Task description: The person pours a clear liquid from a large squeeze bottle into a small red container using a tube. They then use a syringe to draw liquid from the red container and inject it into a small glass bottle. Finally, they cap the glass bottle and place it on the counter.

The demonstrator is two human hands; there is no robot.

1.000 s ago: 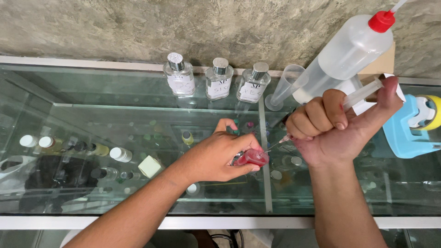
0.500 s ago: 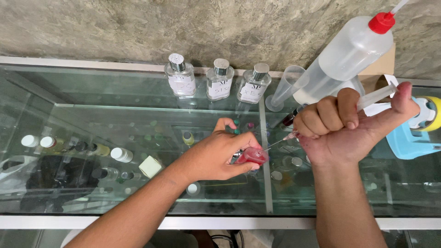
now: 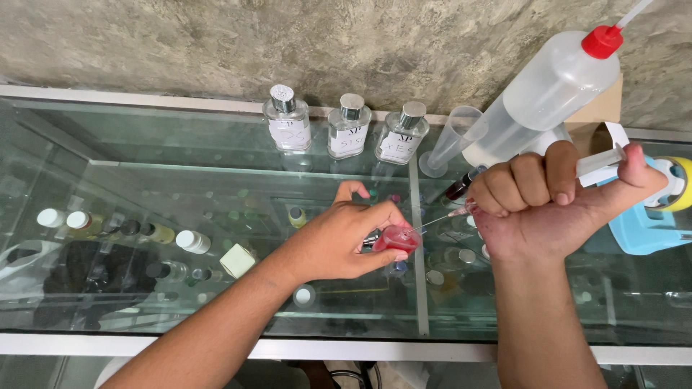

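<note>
My left hand (image 3: 346, 241) holds a small bottle of red liquid (image 3: 395, 238) tilted over the glass counter (image 3: 180, 166). My right hand (image 3: 555, 194) is closed in a fist around a syringe (image 3: 598, 162), thumb on the plunger end. The syringe's thin needle (image 3: 431, 222) points left into the mouth of the small red bottle. A large clear squeeze bottle with a red nozzle (image 3: 544, 94) leans diagonally just behind my right hand.
Three square clear bottles with silver caps (image 3: 342, 130) stand along the stone wall at the back. A clear plastic measuring cylinder (image 3: 450, 144) leans beside them. A blue device (image 3: 649, 223) sits at the right. Several small bottles lie on shelves under the glass.
My right thumb has pushed the plunger further into the syringe, and the fist has shifted slightly. The left hand and the red bottle have stayed in place.
</note>
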